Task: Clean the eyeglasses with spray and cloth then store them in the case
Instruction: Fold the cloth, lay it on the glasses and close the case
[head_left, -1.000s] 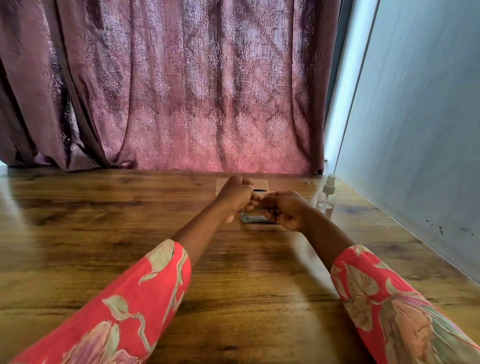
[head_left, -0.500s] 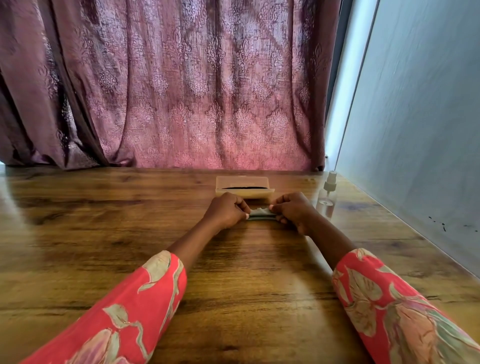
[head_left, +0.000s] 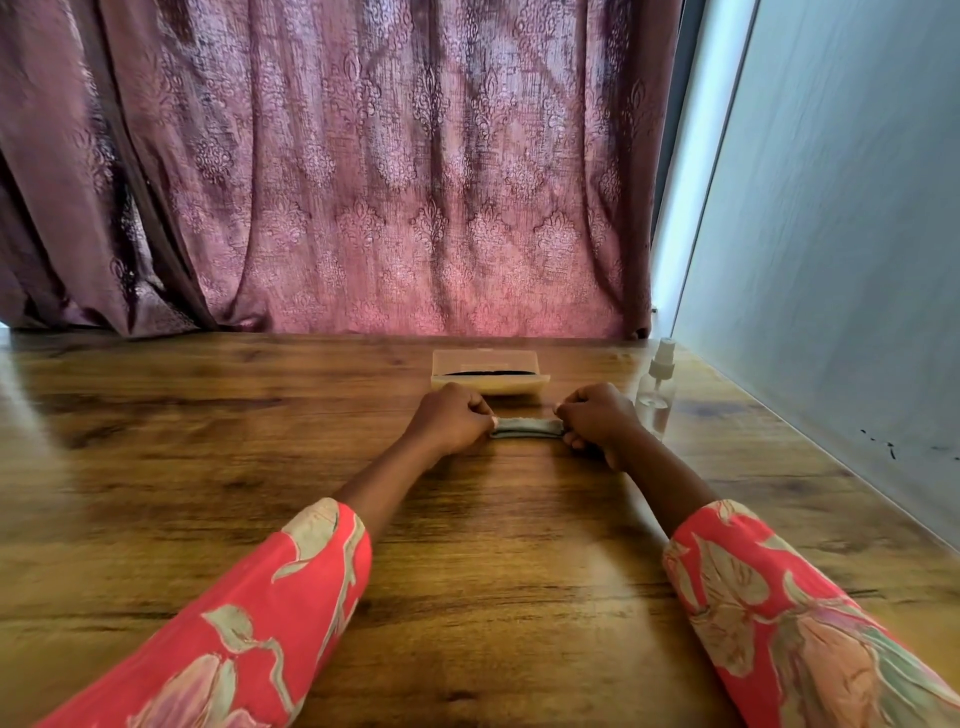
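Observation:
A small grey-green cloth (head_left: 527, 427), folded into a narrow strip, lies low over the wooden table (head_left: 260, 467) between my hands. My left hand (head_left: 451, 420) pinches its left end and my right hand (head_left: 597, 418) pinches its right end, fingers curled. Just behind them sits the open beige eyeglass case (head_left: 489, 376) with a dark frame showing inside as a thin black line. A clear spray bottle (head_left: 655, 387) with a white nozzle stands upright to the right of my right hand.
A patterned maroon curtain (head_left: 363, 182) hangs along the table's far edge. A pale grey wall (head_left: 831, 234) runs close along the table's right side.
My hands came down from a raised, joined position near the case and moved apart. They now hold the cloth stretched between them at table level, and the case is uncovered.

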